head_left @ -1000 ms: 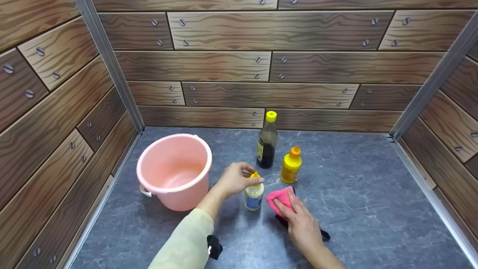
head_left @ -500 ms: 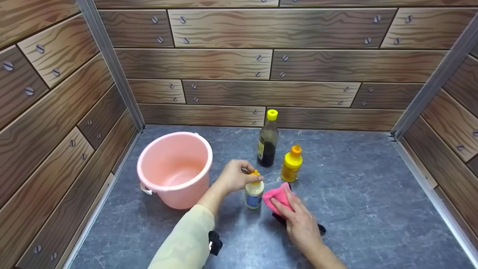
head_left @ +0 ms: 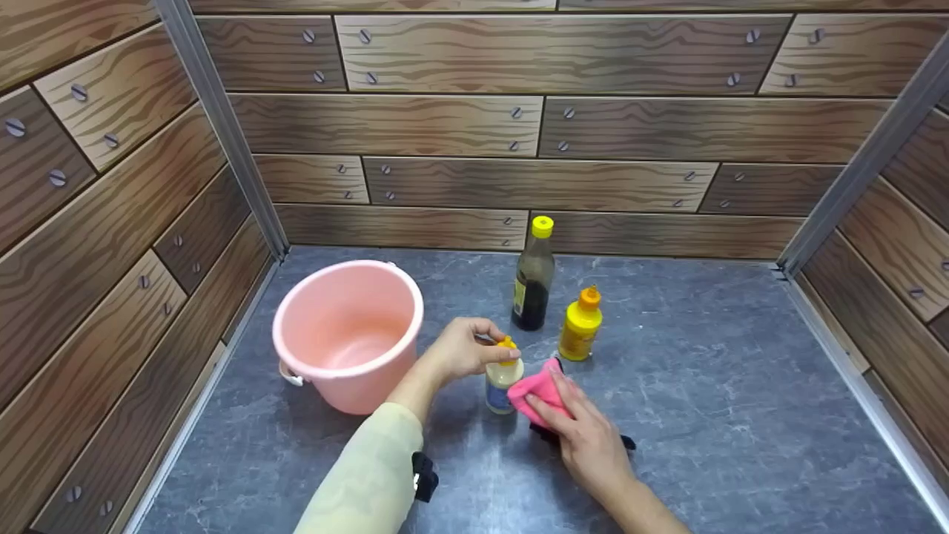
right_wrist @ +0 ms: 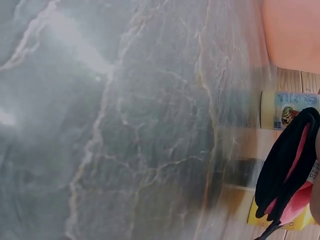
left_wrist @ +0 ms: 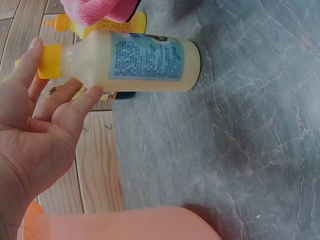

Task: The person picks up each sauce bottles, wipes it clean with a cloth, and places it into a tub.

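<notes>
My left hand (head_left: 458,350) pinches the yellow cap of a squat bottle of cream-coloured sauce (head_left: 500,389), which stands upright on the tabletop. Up close in the left wrist view, that sauce bottle (left_wrist: 145,62) shows a blue printed label. A folded pink cloth with black edging (head_left: 537,394) is in my right hand (head_left: 593,449), held against or right beside the bottle's right side; I cannot tell if they touch. In the right wrist view the cloth's black side (right_wrist: 282,165) shows, with the bottle beyond it.
A pink bucket (head_left: 348,268) stands left of my left forearm. Behind the hands are a tall dark sauce bottle with a yellow cap (head_left: 531,300) and a yellow squeeze bottle with an orange cap (head_left: 580,330). Wood-patterned walls (head_left: 445,126) enclose the grey marbled tabletop (head_left: 726,415).
My right hand has moved left with the pink cloth, from a gap beside the sauce bottle to right up at it. My left hand keeps its pinch on the cap.
</notes>
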`<state>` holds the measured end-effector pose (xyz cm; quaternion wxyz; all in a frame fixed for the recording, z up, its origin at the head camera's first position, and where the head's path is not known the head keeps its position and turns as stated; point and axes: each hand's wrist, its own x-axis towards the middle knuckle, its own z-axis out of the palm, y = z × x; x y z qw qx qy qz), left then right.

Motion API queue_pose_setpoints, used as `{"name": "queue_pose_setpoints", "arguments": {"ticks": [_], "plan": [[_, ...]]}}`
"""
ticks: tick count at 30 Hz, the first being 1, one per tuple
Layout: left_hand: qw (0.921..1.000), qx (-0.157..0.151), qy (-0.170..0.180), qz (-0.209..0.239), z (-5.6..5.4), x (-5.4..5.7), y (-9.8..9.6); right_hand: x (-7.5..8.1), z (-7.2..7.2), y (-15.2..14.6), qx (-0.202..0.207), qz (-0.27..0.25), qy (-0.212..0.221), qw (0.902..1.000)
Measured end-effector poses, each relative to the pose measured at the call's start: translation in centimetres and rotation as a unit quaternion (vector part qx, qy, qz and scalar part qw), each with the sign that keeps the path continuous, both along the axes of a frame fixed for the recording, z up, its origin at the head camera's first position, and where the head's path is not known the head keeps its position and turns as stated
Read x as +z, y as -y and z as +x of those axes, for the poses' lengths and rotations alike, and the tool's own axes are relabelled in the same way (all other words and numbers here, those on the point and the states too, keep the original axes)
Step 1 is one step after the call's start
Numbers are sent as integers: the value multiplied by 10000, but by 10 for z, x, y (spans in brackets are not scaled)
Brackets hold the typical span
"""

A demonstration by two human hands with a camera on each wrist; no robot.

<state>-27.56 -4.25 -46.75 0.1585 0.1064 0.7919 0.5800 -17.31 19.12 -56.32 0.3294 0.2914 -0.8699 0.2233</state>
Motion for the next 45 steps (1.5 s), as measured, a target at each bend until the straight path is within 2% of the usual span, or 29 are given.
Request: {"name": "queue_pose_setpoints", "arguments": {"ticks": [8,13,18,25,33,39,45], "plan": [[9994,-120,88,-324,-2,6,1,6,-5,8,163,202,78,9996],[9992,-200,115,-311,-1,9,1,10,-9,13,125,305,228,9992],[9990,-251,130,-348,-2,10,1,12,-14,18,83,366,204,9991],[9989,-269,139,-372,-4,10,1,14,-18,23,124,416,201,9989],[9991,-290,144,-281,-5,9,2,17,-20,28,85,540,383,9978],[9989,-307,171,-296,-5,10,3,16,-21,33,-16,639,569,9963],[9984,-372,217,-353,-5,11,5,12,-22,36,-84,603,570,9965]]}}
